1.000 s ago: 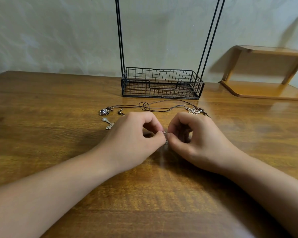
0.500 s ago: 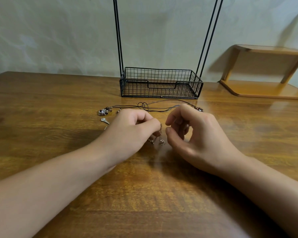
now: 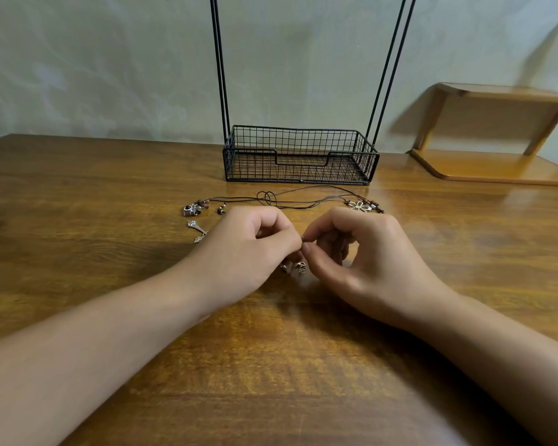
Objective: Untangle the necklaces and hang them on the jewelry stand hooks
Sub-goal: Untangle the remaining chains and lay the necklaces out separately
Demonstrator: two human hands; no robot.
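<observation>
Both hands meet above the wooden table (image 3: 78, 194), knuckles up. The left hand (image 3: 248, 249) and the right hand (image 3: 364, 262) each pinch, with curled fingers, a small metal piece of a necklace between them; little clasps (image 3: 298, 267) hang just below the fingertips. Behind the hands lie the dark cord necklaces (image 3: 290, 201), looped together, with a flower pendant (image 3: 360, 206) just behind the right hand and a silver charm (image 3: 192, 210) and a key pendant (image 3: 197, 231) beside the left hand. Farther behind stands the jewelry stand (image 3: 300, 156) with its wire basket.

Glossy wood table (image 3: 110, 194), black metal wire basket (image 3: 300, 156), cord necklaces (image 3: 303, 206).
</observation>
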